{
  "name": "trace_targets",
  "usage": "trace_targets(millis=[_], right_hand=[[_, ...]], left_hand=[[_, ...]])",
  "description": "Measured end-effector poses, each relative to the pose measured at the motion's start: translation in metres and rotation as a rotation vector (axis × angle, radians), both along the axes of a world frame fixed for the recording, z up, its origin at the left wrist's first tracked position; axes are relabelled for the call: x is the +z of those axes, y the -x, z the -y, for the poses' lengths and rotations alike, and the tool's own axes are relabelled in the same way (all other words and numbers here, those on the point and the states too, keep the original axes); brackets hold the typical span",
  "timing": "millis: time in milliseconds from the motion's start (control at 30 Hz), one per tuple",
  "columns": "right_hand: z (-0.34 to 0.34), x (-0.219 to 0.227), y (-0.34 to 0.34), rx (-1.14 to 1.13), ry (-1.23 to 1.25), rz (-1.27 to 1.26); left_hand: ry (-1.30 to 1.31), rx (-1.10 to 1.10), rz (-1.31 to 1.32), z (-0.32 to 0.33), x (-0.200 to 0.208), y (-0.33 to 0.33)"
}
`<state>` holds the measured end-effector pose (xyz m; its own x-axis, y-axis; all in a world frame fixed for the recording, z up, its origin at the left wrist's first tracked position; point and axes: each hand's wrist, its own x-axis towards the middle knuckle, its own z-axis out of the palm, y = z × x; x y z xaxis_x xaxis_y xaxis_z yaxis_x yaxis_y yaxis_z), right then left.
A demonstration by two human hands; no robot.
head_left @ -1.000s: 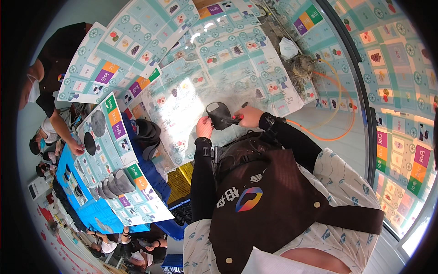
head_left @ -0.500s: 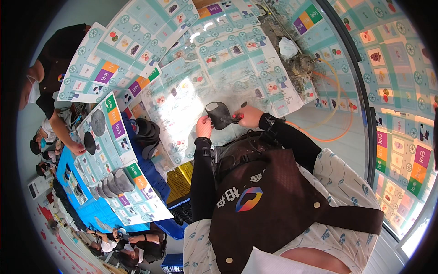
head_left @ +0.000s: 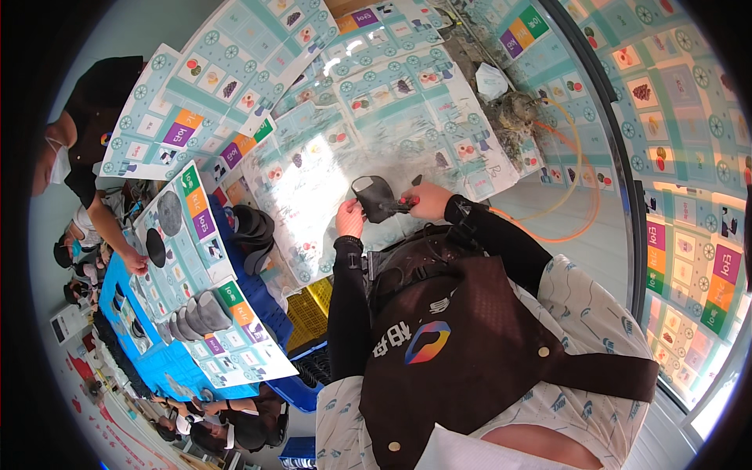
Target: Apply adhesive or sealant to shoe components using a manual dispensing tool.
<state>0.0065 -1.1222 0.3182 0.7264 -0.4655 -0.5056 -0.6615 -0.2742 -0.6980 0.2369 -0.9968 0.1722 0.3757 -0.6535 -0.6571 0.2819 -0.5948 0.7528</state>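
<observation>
A black, rounded, slightly cupped piece (head_left: 374, 197) is held just above the papered table in front of me. My left hand (head_left: 349, 218) pinches its left edge between thumb and fingers. My right hand (head_left: 430, 200) is closed round a small dark tool with red on it (head_left: 408, 204), whose working end meets the right side of the piece. The fingers cover most of the tool, so its exact kind is hidden. A dark tip also sticks up above the right fist.
Black curved pieces (head_left: 252, 229) are stacked left of my work table (head_left: 329, 168). Further left, a co-worker's hand (head_left: 136, 263) is beside a black oval (head_left: 156, 247), near a row of grey pieces (head_left: 201, 313). Hoses (head_left: 581, 149) hang at right; a yellow crate (head_left: 307, 317) stands below.
My hands, the black piece and the tool hold nearly the same place. The co-worker's hand at the left has shifted very slightly.
</observation>
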Motion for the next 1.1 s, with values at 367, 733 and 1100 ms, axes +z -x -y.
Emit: trace_targets(millis=[367, 733, 1100], right_hand=[[0.000, -0.004, 0.005, -0.189, 0.091, 0.096], [-0.002, -0.006, 0.008, -0.036, 0.034, 0.058], [0.003, 0.004, 0.006, -0.041, 0.005, 0.069]], left_hand=[[0.019, 0.050, 0.009, 0.001, 0.003, 0.005], [-0.002, 0.009, 0.020, 0.002, 0.005, 0.003], [0.005, -0.009, -0.024, -0.001, -0.003, 0.000]])
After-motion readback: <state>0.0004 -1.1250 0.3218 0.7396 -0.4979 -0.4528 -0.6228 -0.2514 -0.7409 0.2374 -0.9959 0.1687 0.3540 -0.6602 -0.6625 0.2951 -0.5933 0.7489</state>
